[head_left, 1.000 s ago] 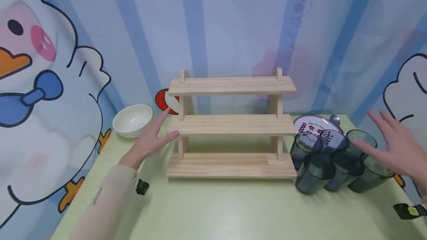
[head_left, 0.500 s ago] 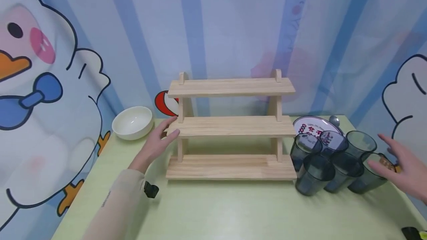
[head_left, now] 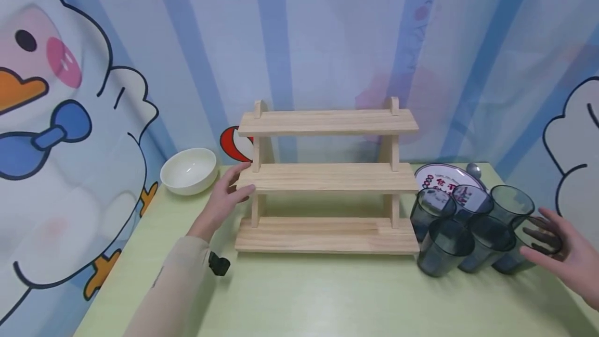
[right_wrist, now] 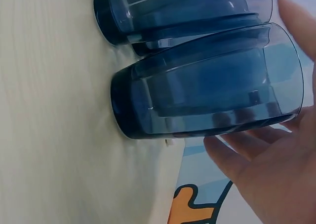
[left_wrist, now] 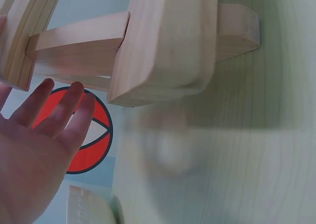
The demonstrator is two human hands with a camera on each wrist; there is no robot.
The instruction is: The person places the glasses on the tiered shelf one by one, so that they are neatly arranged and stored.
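Observation:
My left hand is at the left end of the three-tier wooden display stand, its thumb and index finger against the middle board. In the left wrist view its other fingers extend, fairly straight, below the stand's side. At the far right, my right hand reaches around the nearest smoky-blue drinking glass. Its fingers lie along the far side of that glass, and the thumb stands apart from the wall in the right wrist view. Several matching glasses stand upright in a cluster beside the stand.
A white bowl sits at the back left of the pale green table. Behind the glasses are a printed oval plate and a metal spoon. A cartoon duck curtain hangs behind everything.
My right hand has come down and inward from above the glasses to the outermost one. My left hand has moved slightly right, onto the end of the stand. The glasses stay put.

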